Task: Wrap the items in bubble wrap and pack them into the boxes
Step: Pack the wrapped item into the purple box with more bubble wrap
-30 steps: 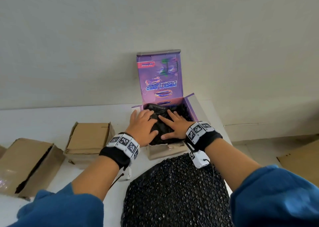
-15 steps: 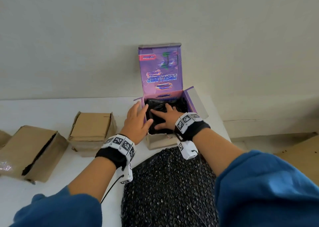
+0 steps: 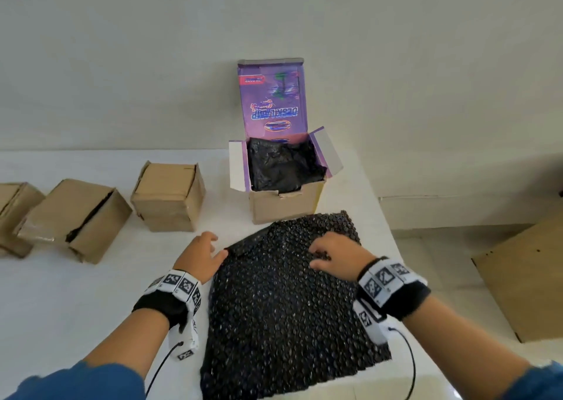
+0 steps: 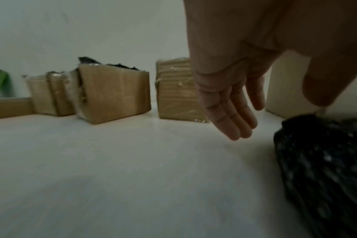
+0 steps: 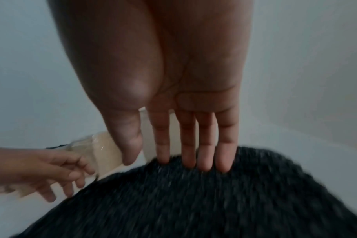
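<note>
White table (image 3: 91, 308) holds everything, with a plain wall behind. One wrapped bundle (image 3: 281, 168) sits in the purple box (image 3: 286, 204), lid up so I can reach in. Black bubble wrap (image 3: 289, 302) lies flat just in front, ready for the next item. My right hand (image 3: 335, 256) presses it with nearly straight fingers (image 5: 202, 153). My left hand (image 3: 201, 255) is loose, thumb touching its edge. Brown boxes (image 3: 169, 197) wait nearby.

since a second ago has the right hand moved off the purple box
Yes. The right hand has come back toward the person, out of the purple box, and now rests on the black bubble wrap sheet.
</note>
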The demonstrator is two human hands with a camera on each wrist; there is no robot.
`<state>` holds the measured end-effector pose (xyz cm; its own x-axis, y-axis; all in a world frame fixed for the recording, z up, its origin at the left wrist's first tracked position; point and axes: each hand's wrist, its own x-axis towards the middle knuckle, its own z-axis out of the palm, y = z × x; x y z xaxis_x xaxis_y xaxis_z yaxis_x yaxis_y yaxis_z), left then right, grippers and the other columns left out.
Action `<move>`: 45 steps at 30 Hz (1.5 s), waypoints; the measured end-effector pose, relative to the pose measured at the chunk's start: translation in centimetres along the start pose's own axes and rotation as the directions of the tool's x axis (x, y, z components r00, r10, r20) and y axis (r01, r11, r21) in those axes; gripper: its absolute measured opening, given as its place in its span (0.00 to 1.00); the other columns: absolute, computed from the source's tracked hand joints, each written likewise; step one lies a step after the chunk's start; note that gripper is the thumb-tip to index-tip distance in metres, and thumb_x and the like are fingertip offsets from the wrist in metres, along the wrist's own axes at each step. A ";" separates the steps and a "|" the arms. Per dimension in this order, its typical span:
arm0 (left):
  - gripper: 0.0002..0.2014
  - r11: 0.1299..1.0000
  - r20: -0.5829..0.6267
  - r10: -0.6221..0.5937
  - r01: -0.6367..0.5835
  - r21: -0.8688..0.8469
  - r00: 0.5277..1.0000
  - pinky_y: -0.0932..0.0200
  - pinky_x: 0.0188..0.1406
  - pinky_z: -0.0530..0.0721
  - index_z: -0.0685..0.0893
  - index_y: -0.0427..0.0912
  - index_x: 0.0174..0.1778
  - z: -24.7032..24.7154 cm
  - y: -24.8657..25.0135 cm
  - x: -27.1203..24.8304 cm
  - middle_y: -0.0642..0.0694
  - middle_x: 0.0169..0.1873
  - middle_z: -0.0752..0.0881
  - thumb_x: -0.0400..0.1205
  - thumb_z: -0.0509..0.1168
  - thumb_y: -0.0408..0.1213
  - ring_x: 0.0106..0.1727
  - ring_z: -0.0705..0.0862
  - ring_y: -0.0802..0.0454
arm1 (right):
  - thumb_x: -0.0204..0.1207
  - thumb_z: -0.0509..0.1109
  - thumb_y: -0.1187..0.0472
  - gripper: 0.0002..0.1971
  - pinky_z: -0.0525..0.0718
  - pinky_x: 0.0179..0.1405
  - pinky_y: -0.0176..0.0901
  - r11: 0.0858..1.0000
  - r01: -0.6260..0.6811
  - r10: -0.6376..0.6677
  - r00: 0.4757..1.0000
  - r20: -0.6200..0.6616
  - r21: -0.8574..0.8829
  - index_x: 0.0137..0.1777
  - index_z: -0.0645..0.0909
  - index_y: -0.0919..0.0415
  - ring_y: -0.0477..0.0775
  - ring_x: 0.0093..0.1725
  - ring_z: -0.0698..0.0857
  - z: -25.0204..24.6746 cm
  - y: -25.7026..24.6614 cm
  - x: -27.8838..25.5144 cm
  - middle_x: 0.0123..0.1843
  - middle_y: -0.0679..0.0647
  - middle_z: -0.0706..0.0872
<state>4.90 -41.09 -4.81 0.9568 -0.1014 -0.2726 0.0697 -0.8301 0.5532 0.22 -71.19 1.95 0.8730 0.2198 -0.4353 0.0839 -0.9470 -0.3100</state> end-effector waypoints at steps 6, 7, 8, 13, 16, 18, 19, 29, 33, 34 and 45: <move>0.18 0.987 -0.004 -0.105 0.104 0.124 0.995 0.54 0.46 0.81 0.77 0.42 0.50 3.1 -1.4 -3.7 0.45 0.45 0.82 0.76 0.69 0.52 0.45 0.81 0.49 | 0.78 0.65 0.43 0.29 0.72 0.72 0.55 0.996 -0.065 0.064 0.998 0.023 0.062 0.78 0.65 0.47 0.60 0.74 0.64 8.1 -2.4 -0.9 0.73 0.56 0.65; 0.17 0.982 -0.002 -0.112 0.111 0.151 0.994 0.54 0.45 0.80 0.77 0.42 0.47 3.3 -1.5 -4.1 0.45 0.44 0.81 0.76 0.69 0.52 0.44 0.81 0.49 | 0.78 0.65 0.43 0.29 0.74 0.71 0.56 0.996 -0.082 0.082 0.997 -0.005 0.028 0.78 0.64 0.47 0.60 0.74 0.63 8.8 -2.6 -0.8 0.73 0.56 0.64; 0.16 0.976 0.006 -0.117 0.114 0.184 0.993 0.55 0.45 0.79 0.76 0.42 0.45 3.5 -1.4 -4.4 0.44 0.44 0.81 0.77 0.68 0.52 0.44 0.80 0.48 | 0.78 0.65 0.42 0.30 0.75 0.69 0.57 0.995 -0.096 0.095 0.995 -0.036 -0.007 0.78 0.64 0.46 0.61 0.73 0.63 9.3 -2.7 -0.7 0.73 0.55 0.63; 0.13 0.991 0.119 -0.117 0.124 -0.053 0.986 0.57 0.40 0.74 0.76 0.39 0.39 2.9 0.3 -4.8 0.44 0.37 0.82 0.81 0.65 0.45 0.44 0.81 0.44 | 0.79 0.60 0.40 0.27 0.76 0.68 0.57 0.993 -0.105 0.096 0.987 -0.129 -0.060 0.77 0.65 0.46 0.59 0.72 0.65 10.7 -2.4 -0.4 0.73 0.54 0.64; 0.11 0.842 0.284 -0.023 0.172 -0.511 0.958 0.48 0.54 0.85 0.82 0.36 0.51 1.7 3.1 -5.2 0.39 0.48 0.87 0.82 0.65 0.42 0.50 0.86 0.44 | 0.77 0.42 0.30 0.35 0.76 0.65 0.55 0.993 -0.117 0.115 0.985 -0.129 -0.007 0.74 0.70 0.49 0.61 0.69 0.69 10.3 -2.6 -0.6 0.70 0.55 0.69; 0.11 0.652 0.381 0.060 0.253 -0.714 0.922 0.52 0.49 0.88 0.80 0.33 0.56 1.3 5.8 -5.9 0.39 0.49 0.87 0.85 0.61 0.37 0.47 0.87 0.47 | 0.78 0.40 0.35 0.34 0.79 0.57 0.58 0.977 -0.062 0.104 0.974 -0.199 0.205 0.71 0.72 0.56 0.66 0.62 0.77 9.7 -2.9 -0.8 0.63 0.61 0.79; 0.10 0.615 0.418 0.113 0.267 -0.742 0.902 0.56 0.46 0.88 0.80 0.35 0.57 1.5 7.0 -6.2 0.40 0.49 0.87 0.86 0.59 0.36 0.46 0.87 0.49 | 0.83 0.44 0.44 0.27 0.79 0.57 0.58 0.953 -0.035 0.111 0.964 -0.240 0.301 0.70 0.72 0.59 0.68 0.60 0.80 9.3 -2.9 -0.8 0.60 0.63 0.83; 0.15 0.856 0.408 0.361 -0.124 -0.501 0.839 0.55 0.70 0.74 0.83 0.45 0.61 8.1 10.8 -5.1 0.42 0.61 0.84 0.79 0.61 0.36 0.65 0.81 0.48 | 0.74 0.70 0.41 0.27 0.77 0.57 0.36 0.661 -0.099 0.206 0.977 -0.053 0.744 0.66 0.81 0.60 0.47 0.57 0.83 6.0 1.0 -2.6 0.57 0.55 0.87; 0.19 0.879 0.348 0.477 -0.432 -0.203 0.807 0.60 0.75 0.65 0.78 0.41 0.71 10.2 10.5 -4.5 0.43 0.71 0.76 0.82 0.61 0.32 0.72 0.73 0.49 | 0.66 0.79 0.44 0.37 0.80 0.65 0.44 0.522 -0.101 0.204 0.979 -0.009 0.847 0.73 0.65 0.45 0.47 0.61 0.83 5.7 3.4 -3.9 0.61 0.48 0.84; 0.20 0.876 0.345 0.481 -0.456 -0.156 0.806 0.60 0.77 0.61 0.76 0.41 0.73 10.7 10.5 -4.3 0.44 0.74 0.73 0.83 0.61 0.33 0.75 0.70 0.48 | 0.63 0.82 0.47 0.40 0.81 0.65 0.46 0.536 -0.114 0.227 0.974 -0.012 0.836 0.72 0.65 0.45 0.48 0.61 0.83 5.9 4.1 -4.0 0.61 0.49 0.84; 0.23 0.961 0.181 0.274 -0.276 -0.012 0.945 0.57 0.73 0.64 0.79 0.50 0.67 13.3 11.3 -3.7 0.43 0.70 0.63 0.75 0.72 0.46 0.71 0.63 0.44 | 0.73 0.73 0.50 0.26 0.72 0.67 0.50 0.827 -0.505 0.560 0.773 -0.296 0.247 0.68 0.73 0.59 0.64 0.69 0.69 7.7 9.3 -4.3 0.70 0.61 0.69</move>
<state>-1.67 -57.37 -8.06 0.8718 -0.4223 -0.2484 -0.1941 -0.7633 0.6162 -6.49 -79.12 -5.59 0.8645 -0.4300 -0.2602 -0.4900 -0.8364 -0.2456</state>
